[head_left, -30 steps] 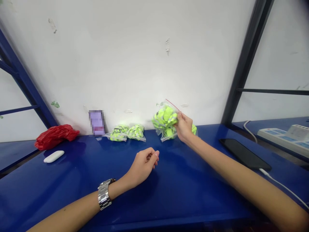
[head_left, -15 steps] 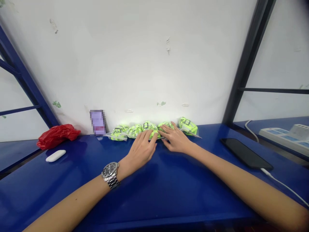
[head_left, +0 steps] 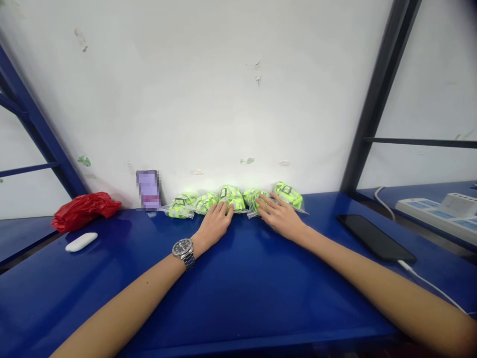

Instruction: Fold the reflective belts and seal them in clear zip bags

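Note:
Several clear plastic bags, each holding a folded neon-yellow item with grey reflective strips, stand in a row against the wall. My left hand [head_left: 215, 221], a metal watch [head_left: 182, 248] on its wrist, lies with fingers stretched out at the front of the middle bag [head_left: 231, 195]. My right hand [head_left: 281, 217] has its fingers spread between the fourth bag [head_left: 253, 197] and the rightmost bag [head_left: 289, 194], touching their front edges. Left of my hands sit two more, a bag [head_left: 206, 201] and the leftmost bag [head_left: 181, 205]. Neither hand grips anything.
A red plastic bag [head_left: 85, 211] and a white earbud case [head_left: 81, 242] lie at the left of the blue tabletop [head_left: 238, 298]. A blurred phone [head_left: 149, 190] leans on the wall. At right are a black phone [head_left: 374, 237] with a white cable and a power strip [head_left: 436, 214].
My left hand has shifted a little left, and my right hand has moved right towards the rightmost bag. The gap between them has widened, showing more of the fourth bag.

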